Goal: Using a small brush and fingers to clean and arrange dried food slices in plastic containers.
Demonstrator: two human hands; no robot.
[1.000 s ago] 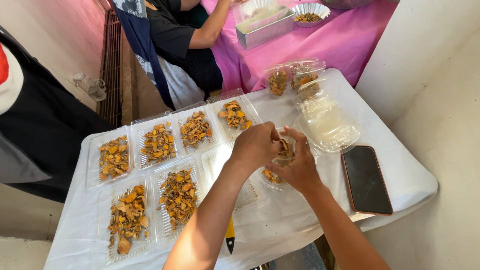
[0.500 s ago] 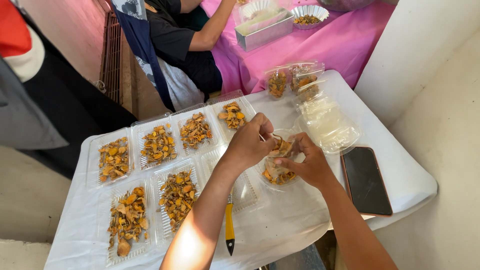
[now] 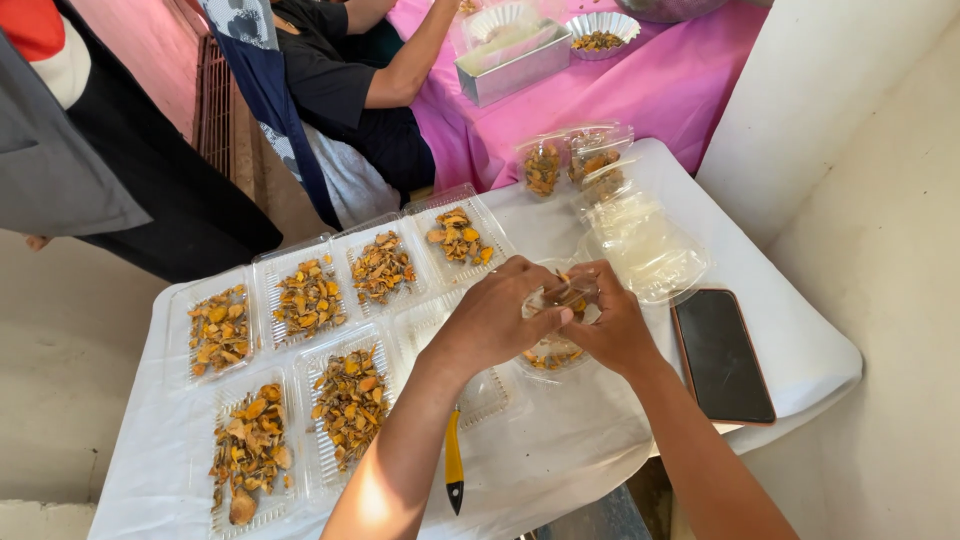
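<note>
Both hands meet just right of the frame's middle over a clear plastic clamshell box point(image 3: 556, 350) holding orange-yellow dried slices. The left hand point(image 3: 497, 318) has its grip curled closed on the box's near-left edge, thumb pressed along the rim. The right hand point(image 3: 610, 325) has its grip pinched closed on the box's right side, fingertips touching the left hand's; whether a slice sits between the fingers cannot be told.

The box rests on a bench covered in white cloth point(image 3: 560, 470). To the left lie six open clear trays of the same slices: four in an upper row point(image 3: 307, 296) and two below point(image 3: 349, 404). A yellow-handled tool point(image 3: 453, 470) lies under the left forearm near the bottom edge. A dark phone point(image 3: 722, 355) lies at right, a stack of empty clear boxes point(image 3: 640, 245) above it, and filled closed boxes point(image 3: 570, 165) beyond. At upper middle a seated person in black point(image 3: 345, 85) reaches onto a pink-covered table point(image 3: 650, 90)
</note>
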